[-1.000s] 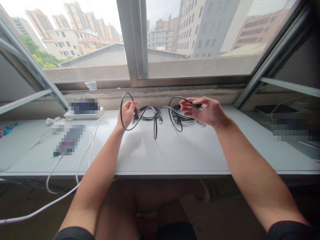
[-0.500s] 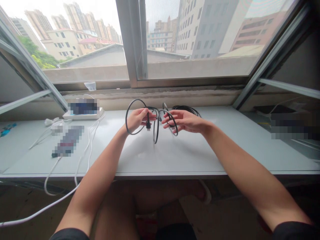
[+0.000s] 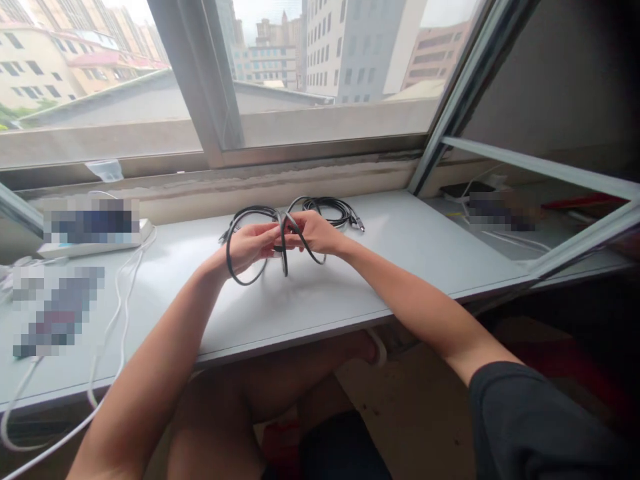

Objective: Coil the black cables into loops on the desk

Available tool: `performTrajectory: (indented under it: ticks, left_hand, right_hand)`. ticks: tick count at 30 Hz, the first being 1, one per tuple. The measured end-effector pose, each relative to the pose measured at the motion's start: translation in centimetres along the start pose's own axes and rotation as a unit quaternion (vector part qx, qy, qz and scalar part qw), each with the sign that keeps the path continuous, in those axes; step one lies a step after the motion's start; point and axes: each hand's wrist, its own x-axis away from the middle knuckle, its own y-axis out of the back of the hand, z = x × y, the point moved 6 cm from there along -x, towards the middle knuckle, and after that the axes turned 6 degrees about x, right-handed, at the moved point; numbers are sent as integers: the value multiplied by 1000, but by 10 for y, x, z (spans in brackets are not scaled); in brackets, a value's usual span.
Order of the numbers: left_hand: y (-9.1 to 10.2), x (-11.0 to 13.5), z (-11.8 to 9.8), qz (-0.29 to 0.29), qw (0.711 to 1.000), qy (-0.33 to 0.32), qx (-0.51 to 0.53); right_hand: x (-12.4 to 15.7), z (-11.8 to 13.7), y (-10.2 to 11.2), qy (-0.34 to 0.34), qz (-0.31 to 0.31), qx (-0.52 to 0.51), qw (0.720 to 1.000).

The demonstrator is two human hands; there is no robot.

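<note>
Near the centre of the frame, a looped black cable (image 3: 284, 257) is pinched in the fingertips of the left hand (image 3: 245, 247) and right hand (image 3: 315, 231); behind, a coiled cable (image 3: 345, 207) is seen on the white table (image 3: 410, 237)

Daylight reaches you through the window (image 3: 280, 123) ahead, blowing the sky (image 3: 445, 12) near white and leaving the buildings (image 3: 327, 53) pale and hazy. It lays a milky sheen on the desk (image 3: 380, 260), with a faint, soft shadow below your fingers (image 3: 265, 231). Beneath the desk's edge, your legs (image 3: 215, 420) and the floor (image 3: 415, 413) sink into dimness, and the right-hand corners go almost black. The wide lens makes the window frame (image 3: 195, 80) lean and stretches your forearms (image 3: 165, 353) toward the edges, while blocky pixelation masks patches at the left and one at the right
</note>
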Motion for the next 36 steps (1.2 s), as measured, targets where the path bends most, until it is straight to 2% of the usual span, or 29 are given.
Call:
performTrajectory:
  ticks: [2,6,11,14,16,18,20,23,26,28,31,36]
  left_hand:
    - [2,2,-2,13,1000,18,-21]
    - [18,3,-9,-50,996,-5,-80]
    - [50,6,-19,-191,966,-73,-156]
    - [65,12,-26,-294,933,-97,-184]
    - [67,17,-30,-336,918,-105,-182]
    - [61,22,-30,-348,912,-102,-190]
    - [51,24,-31,-341,903,-99,-243]
    - [42,27,-32,-344,863,-87,-360]
    - [47,28,-32,-357,827,-76,-427]
    - [55,29,-34,-362,827,-81,-422]
    - [65,31,-38,-364,843,-104,-384]
    - [64,30,-39,-365,846,-143,-361]
  right_hand:
    - [0,-1,4,-20,0,12,1000]
    - [1,-11,19,-108,-34,-31,993]
    - [4,-22,49,-150,-105,-81,980]
    - [4,-25,61,-153,-138,-17,978]
    - [4,-26,63,-150,-151,31,977]
    - [4,-26,62,-139,-173,63,973]
    - [5,-26,59,-122,-195,93,969]
    - [7,-25,52,-108,-196,144,964]
    - [7,-25,46,-105,-168,178,964]
    - [7,-23,46,-102,-156,195,963]
    - [7,-23,50,-100,-158,202,961]
    - [3,-29,40,-78,-150,150,974]
